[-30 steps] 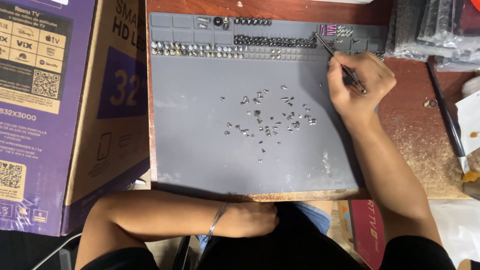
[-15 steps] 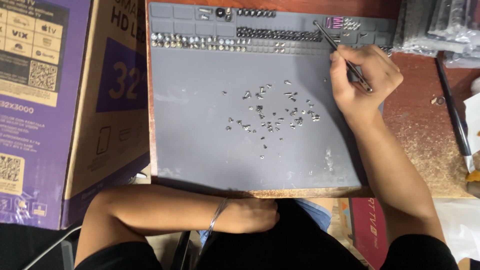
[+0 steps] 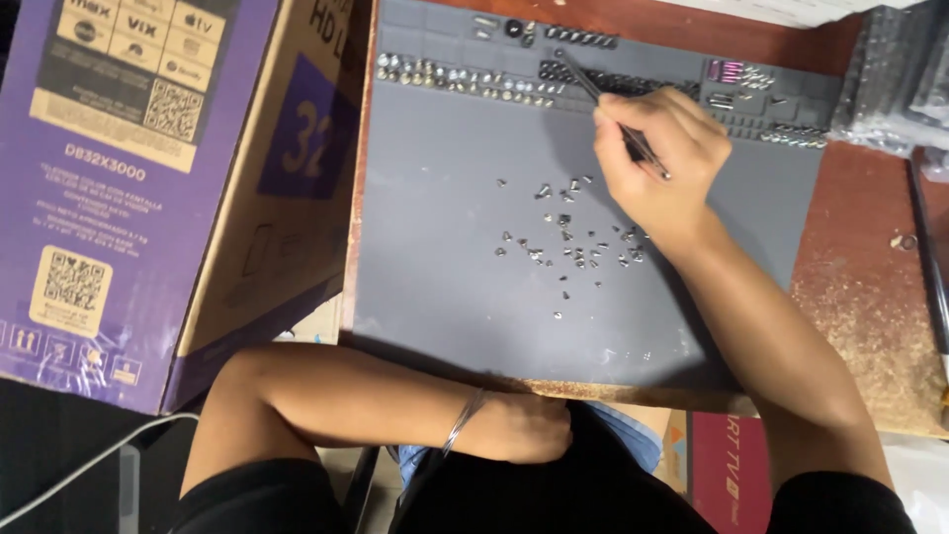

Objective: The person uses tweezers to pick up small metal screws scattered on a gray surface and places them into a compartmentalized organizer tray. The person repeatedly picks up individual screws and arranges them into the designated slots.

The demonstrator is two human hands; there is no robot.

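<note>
My right hand (image 3: 657, 163) grips thin black tweezers (image 3: 605, 103) over the far part of a grey work mat (image 3: 445, 257). The tweezer tips reach into the mat's back row of small compartments, where sorted dark screws (image 3: 613, 81) lie. Several loose silver screws (image 3: 568, 242) are scattered mid-mat, just in front of that hand. My left hand (image 3: 524, 427) rests closed below the table's front edge against my lap, a thin bracelet at the wrist, holding nothing that I can see.
A large purple and brown cardboard box (image 3: 168, 188) stands along the mat's left side. Stacked plastic-wrapped packs (image 3: 895, 79) sit at the back right. A long dark tool (image 3: 929, 267) lies on the worn wooden table (image 3: 860, 297) at the right edge.
My right hand with the tweezers has shifted left along the mat's back rows. The view has swung to the left. My left hand has stayed put.
</note>
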